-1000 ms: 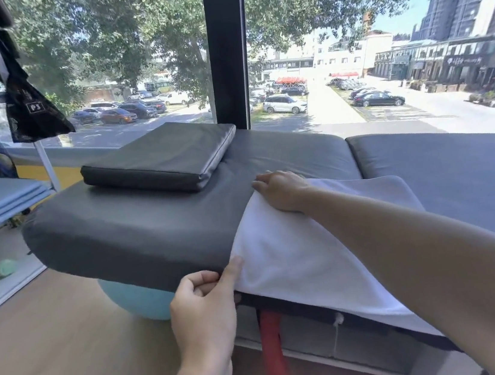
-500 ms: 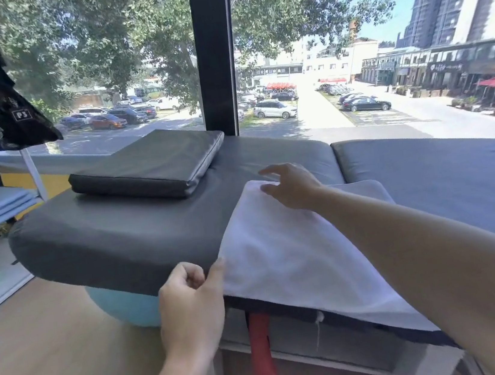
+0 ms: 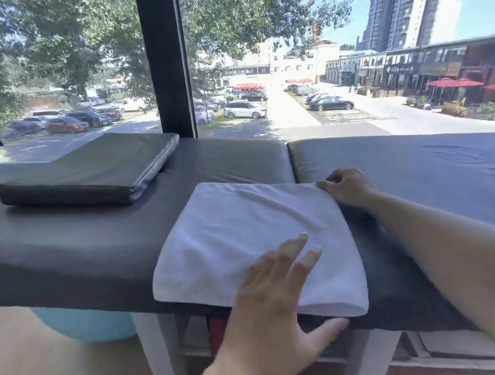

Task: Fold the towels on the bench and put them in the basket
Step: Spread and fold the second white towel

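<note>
Head view: the left hand [image 3: 273, 297], which pinched an edge a second ago, now lies spread flat on the white rectangular terry towel [image 3: 247, 244]. The right hand [image 3: 347, 188] pinches its far corner. Doubled over since then, the towel sits on the grey padded bench [image 3: 58, 243], likely needing another fold; no basket shows.

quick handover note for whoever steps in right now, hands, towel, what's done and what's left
Left hand: open, fingers straight, lying flat on the near part of the white towel.
Right hand: fingers curled at the towel's far right corner, apparently pinching it.
Towel: folded into a rectangle on the dark bench pad, its near edge at the pad's front edge.
Done: this towel is folded at least once.
Left: any last fold or smoothing, then put it in the basket, which is not in view. No other towel can be made out for certain.
</note>
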A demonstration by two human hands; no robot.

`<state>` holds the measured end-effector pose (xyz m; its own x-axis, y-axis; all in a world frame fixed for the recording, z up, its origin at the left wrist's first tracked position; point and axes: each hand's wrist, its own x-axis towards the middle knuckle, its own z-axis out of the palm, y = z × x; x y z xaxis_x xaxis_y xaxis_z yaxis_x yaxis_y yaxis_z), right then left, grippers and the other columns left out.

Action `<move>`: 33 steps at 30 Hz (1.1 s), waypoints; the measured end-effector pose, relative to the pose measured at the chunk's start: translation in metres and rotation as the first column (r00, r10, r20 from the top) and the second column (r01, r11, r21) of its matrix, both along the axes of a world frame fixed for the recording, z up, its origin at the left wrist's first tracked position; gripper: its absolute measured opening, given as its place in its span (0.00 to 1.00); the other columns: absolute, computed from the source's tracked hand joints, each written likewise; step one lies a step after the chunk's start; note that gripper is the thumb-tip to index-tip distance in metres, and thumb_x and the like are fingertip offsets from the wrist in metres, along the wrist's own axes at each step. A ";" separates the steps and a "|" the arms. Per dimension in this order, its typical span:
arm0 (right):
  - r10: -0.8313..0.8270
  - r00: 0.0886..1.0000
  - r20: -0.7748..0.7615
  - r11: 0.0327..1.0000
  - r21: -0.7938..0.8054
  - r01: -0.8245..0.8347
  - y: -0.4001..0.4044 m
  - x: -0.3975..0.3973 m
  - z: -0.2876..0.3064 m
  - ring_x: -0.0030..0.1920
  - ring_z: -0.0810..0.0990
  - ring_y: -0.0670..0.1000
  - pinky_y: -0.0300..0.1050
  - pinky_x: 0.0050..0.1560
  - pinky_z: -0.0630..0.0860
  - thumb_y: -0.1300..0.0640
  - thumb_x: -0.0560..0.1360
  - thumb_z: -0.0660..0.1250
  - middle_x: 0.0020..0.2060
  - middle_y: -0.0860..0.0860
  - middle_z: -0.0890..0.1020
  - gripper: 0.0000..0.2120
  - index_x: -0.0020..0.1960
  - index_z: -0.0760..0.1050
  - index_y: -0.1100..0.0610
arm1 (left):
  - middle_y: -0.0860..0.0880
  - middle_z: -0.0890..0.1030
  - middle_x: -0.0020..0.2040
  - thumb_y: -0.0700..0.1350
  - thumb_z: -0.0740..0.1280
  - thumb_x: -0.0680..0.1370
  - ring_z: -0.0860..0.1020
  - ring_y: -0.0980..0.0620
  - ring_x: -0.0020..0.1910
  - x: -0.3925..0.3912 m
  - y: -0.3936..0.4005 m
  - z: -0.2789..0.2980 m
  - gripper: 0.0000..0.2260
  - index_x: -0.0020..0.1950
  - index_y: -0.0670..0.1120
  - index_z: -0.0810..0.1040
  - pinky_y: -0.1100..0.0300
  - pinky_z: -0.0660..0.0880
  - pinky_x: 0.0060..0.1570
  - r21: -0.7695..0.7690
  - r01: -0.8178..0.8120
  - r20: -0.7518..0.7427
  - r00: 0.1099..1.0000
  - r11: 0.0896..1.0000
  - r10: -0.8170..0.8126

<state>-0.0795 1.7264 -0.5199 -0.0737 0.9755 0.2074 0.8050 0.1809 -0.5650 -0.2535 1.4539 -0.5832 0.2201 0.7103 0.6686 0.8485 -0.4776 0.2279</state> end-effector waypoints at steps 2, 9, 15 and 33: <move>-0.002 1.000 -0.024 0.999 0.047 0.003 -0.003 -0.003 -0.002 0.60 0.78 0.55 0.51 0.62 0.74 0.32 0.68 0.68 0.52 0.49 0.85 0.18 0.44 0.81 0.45 | 0.55 0.66 0.79 0.68 0.67 0.73 0.63 0.53 0.79 0.011 0.006 -0.005 0.37 0.78 0.53 0.66 0.49 0.59 0.76 -0.050 -0.036 -0.171 0.985 0.998 0.027; -0.046 0.994 -0.102 0.993 0.104 0.057 0.000 0.001 -0.009 0.60 0.77 0.55 0.52 0.63 0.73 0.42 0.74 0.69 0.54 0.51 0.84 0.09 0.47 0.80 0.47 | 0.53 0.76 0.73 0.53 0.65 0.75 0.71 0.47 0.75 0.025 0.017 -0.020 0.27 0.74 0.51 0.74 0.39 0.67 0.71 0.047 -0.127 -0.292 0.947 0.991 0.135; -0.049 0.986 -0.160 0.992 0.108 0.067 -0.001 0.002 -0.008 0.59 0.78 0.58 0.52 0.61 0.73 0.43 0.76 0.66 0.53 0.53 0.84 0.09 0.51 0.76 0.47 | 0.55 0.80 0.68 0.47 0.63 0.76 0.74 0.50 0.72 0.030 0.015 -0.022 0.22 0.70 0.48 0.79 0.41 0.67 0.71 0.148 -0.087 -0.102 0.989 0.985 0.102; -0.045 0.728 -0.684 0.996 -0.089 -0.022 -0.015 -0.004 0.052 0.43 0.79 0.55 0.41 0.37 0.76 0.63 0.73 0.70 0.44 0.56 0.82 0.07 0.49 0.81 0.55 | 0.46 0.60 0.28 0.50 0.67 0.81 0.60 0.53 0.30 0.067 -0.015 0.046 0.24 0.30 0.42 0.64 0.59 0.61 0.32 -0.270 0.087 0.834 0.519 0.959 0.188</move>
